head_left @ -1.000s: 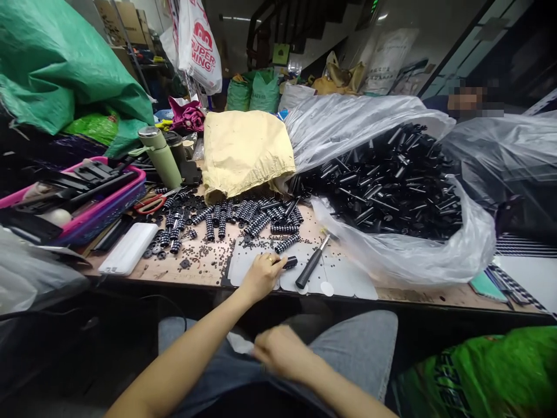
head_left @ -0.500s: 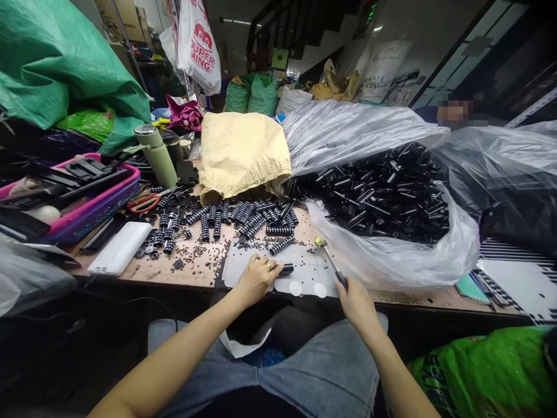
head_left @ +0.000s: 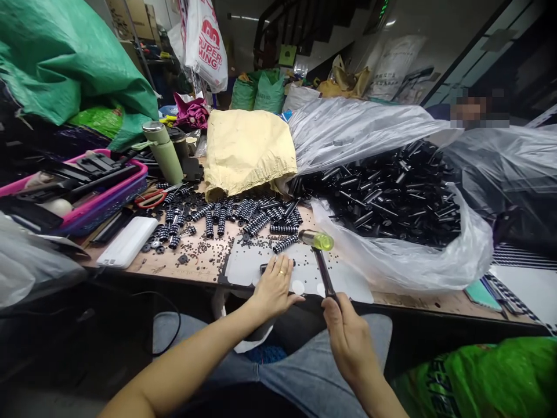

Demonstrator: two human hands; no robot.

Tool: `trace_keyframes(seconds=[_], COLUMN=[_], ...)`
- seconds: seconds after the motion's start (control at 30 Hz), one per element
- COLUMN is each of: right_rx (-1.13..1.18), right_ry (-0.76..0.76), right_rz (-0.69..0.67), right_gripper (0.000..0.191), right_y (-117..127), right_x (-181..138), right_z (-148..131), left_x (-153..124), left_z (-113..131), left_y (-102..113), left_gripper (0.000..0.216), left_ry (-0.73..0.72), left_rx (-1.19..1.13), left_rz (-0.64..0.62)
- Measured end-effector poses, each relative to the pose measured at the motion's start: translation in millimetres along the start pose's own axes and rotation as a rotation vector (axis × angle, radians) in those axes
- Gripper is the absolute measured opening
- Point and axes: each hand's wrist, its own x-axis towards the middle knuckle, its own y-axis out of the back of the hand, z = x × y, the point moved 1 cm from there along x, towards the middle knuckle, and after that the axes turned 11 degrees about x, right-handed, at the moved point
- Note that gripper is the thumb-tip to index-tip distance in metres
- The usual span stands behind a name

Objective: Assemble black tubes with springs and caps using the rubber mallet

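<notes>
My left hand [head_left: 274,288] lies with straight fingers across a short black tube [head_left: 263,268], pressing it against a pale sheet [head_left: 241,264] on the table's front edge. Both ends of the tube show past the fingers; the middle is covered. My right hand [head_left: 347,332] is wrapped around the dark handle of a small mallet [head_left: 324,271]. The mallet's head, clear yellow-green at one end, is up to the right of the tube and apart from it. Just behind the left hand rests a black-and-white ringed roller [head_left: 285,244].
Many similar rollers [head_left: 259,222] and tiny dark rings lie behind the sheet. A plastic bag [head_left: 391,273] of black parts bulges at right. At left are a white power bank [head_left: 127,242], red-handled scissors [head_left: 151,198], a pink basket [head_left: 140,165] and a green bottle [head_left: 167,154].
My left hand has gone from curled fingers at the tube to a flat palm over it. The mallet has come up nearer the camera, and its head has turned sideways. The view has shifted slightly.
</notes>
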Motion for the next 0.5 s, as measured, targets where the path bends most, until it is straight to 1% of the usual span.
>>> trace_keyframes(seconds=[0.03, 0.1, 0.17, 0.23, 0.3, 0.37, 0.43, 0.47, 0.5], right_rx=[0.006, -0.076, -0.195, -0.251, -0.273, -0.313, -0.34, -0.357, -0.359], right_ry=[0.041, 0.073, 0.059, 0.039, 0.004, -0.059, -0.1, -0.099, -0.064], right_rz=[-0.018, -0.116, -0.239, -0.316, -0.283, -0.175, -0.09, -0.041, 0.015], right_gripper=[0.038, 0.04, 0.04, 0.039, 0.041, 0.043, 0.043, 0.041, 0.04], right_y=[-6, -23, -40, -47, -42, -27, -12, -6, -1], right_x=[-2, -7, -9, -4, 13, 40, 68, 79, 87], right_z=[-6, -9, -3, 6, 14, 21, 27, 29, 31], left_x=[0, 0, 1, 4, 11, 16, 16, 12, 5], left_z=[3, 6, 6, 3, 0, -3, -2, 1, 5], left_y=[-1, -6, -12, -16, -15, -9, -2, 1, 3], left_gripper=[0.076, 0.078, 0.077, 0.073, 0.062, 0.044, 0.035, 0.035, 0.035], left_ry=[-0.004, -0.014, -0.011, -0.012, 0.008, 0.083, 0.131, 0.099, 0.034], left_rx=[-0.004, -0.007, -0.004, -0.017, -0.056, -0.098, -0.132, -0.151, -0.171], left_rz=[-0.012, -0.037, -0.044, -0.027, -0.003, 0.0, 0.011, 0.027, 0.044])
